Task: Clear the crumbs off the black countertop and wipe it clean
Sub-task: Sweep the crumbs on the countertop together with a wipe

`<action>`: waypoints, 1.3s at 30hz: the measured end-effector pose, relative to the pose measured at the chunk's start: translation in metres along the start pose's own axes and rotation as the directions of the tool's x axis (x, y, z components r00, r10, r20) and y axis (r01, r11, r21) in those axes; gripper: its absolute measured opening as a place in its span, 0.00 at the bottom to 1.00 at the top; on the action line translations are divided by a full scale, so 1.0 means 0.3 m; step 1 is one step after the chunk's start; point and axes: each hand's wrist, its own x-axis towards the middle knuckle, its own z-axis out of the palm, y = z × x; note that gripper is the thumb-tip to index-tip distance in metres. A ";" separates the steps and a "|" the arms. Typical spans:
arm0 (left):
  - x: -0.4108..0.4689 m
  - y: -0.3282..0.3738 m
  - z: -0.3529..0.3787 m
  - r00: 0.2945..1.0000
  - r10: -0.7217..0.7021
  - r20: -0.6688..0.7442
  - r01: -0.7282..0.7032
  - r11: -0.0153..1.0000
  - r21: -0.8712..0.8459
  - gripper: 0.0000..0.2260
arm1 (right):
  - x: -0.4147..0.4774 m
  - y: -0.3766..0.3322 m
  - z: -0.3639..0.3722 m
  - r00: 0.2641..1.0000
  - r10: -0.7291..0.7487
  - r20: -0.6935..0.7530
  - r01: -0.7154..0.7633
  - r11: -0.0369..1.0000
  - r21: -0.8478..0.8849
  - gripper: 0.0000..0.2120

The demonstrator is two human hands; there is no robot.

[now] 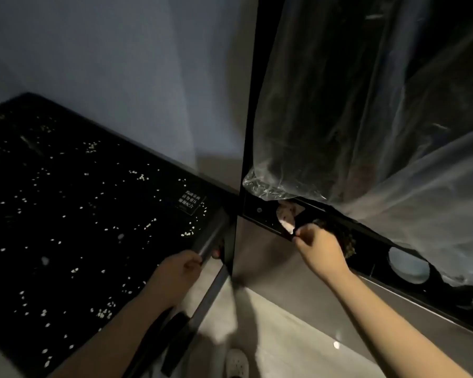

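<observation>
- Black countertop [66,214] covered in pale crumbs [141,177], scattered across the whole surface; none gathered, no wiped patch visible.
- Left hand [179,270] at the countertop's right front corner, fingers curled round the metal edge rail [212,241].
- Right hand [321,251] off the countertop to its right, in a dark ledge [372,257] under a plastic sheet [366,105].
- Thumb and forefinger pressed together beside a pale crumpled item [286,219]; a brownish textured thing [348,242] lies behind the hand. Cannot tell which, if either, is held.
- Step, as judged: fetching a wiper; clearing not yet started.
- Next move calls for a secure hold, then carrying it left onto the countertop.
</observation>
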 end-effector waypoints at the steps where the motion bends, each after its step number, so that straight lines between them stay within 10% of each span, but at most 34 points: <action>1: 0.041 -0.004 0.014 1.000 -0.010 -0.015 0.010 1.000 -0.027 0.06 | 0.047 0.003 0.013 1.000 -0.009 -0.022 0.008 1.000 -0.008 0.10; 15: 0.230 -0.102 0.094 0.991 -0.093 -0.097 0.101 0.992 0.080 0.14 | 0.284 0.064 0.217 0.996 0.024 0.082 -0.005 0.973 -0.230 0.11; 26: 0.107 -0.266 0.087 0.991 -0.130 -0.009 0.129 0.970 0.208 0.22 | 0.010 -0.104 0.205 0.949 -0.297 0.109 0.279 0.947 0.159 0.03; 31: 0.049 -0.337 0.031 0.993 -0.113 -0.027 0.115 0.989 0.091 0.18 | -0.063 -0.209 0.293 0.943 -0.239 0.233 0.156 0.933 0.325 0.15; 39: -0.010 -0.455 -0.112 0.987 -0.074 -0.140 0.079 0.996 0.030 0.16 | -0.045 -0.378 0.431 0.967 -0.122 0.222 0.027 0.921 0.390 0.06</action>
